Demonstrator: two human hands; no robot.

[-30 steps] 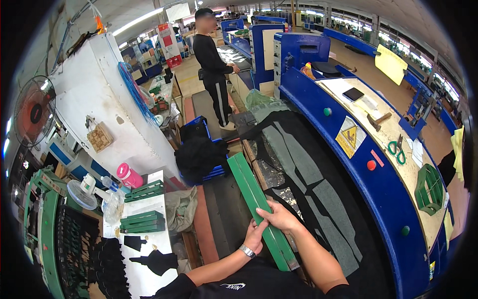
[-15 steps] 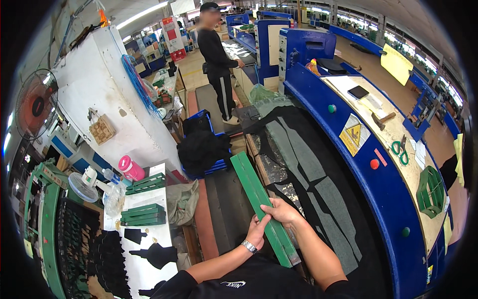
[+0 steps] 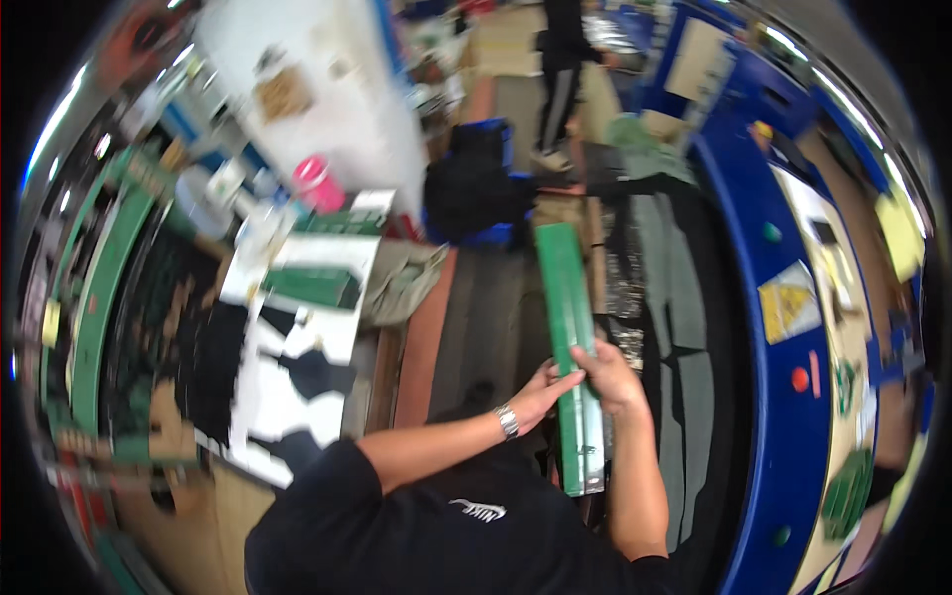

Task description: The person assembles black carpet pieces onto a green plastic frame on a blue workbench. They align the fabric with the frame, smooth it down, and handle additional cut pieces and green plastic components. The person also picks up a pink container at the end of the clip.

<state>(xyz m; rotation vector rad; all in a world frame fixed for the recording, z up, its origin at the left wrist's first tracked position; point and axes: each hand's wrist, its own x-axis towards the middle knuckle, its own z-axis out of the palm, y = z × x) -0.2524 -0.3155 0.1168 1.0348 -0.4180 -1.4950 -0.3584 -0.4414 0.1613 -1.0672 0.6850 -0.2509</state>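
In front of my body I hold a long, narrow green cutting die, its length pointing away from me. My left hand is closed on its left side, a metal watch on that wrist. On the opposite side my right hand grips it, thumb over the top face. To the right of the die, long grey-green pieces lie on black fabric spread over the machine bed. Motion blurs much of the picture.
A white table at left bears more green dies and dark cut pieces. Blue crates with black material stand ahead, a person beyond them. The blue machine beam runs along the right.
My view has swung left and downward, so the surroundings sit further right and higher. The die now points more straight ahead; both hands still hold it.
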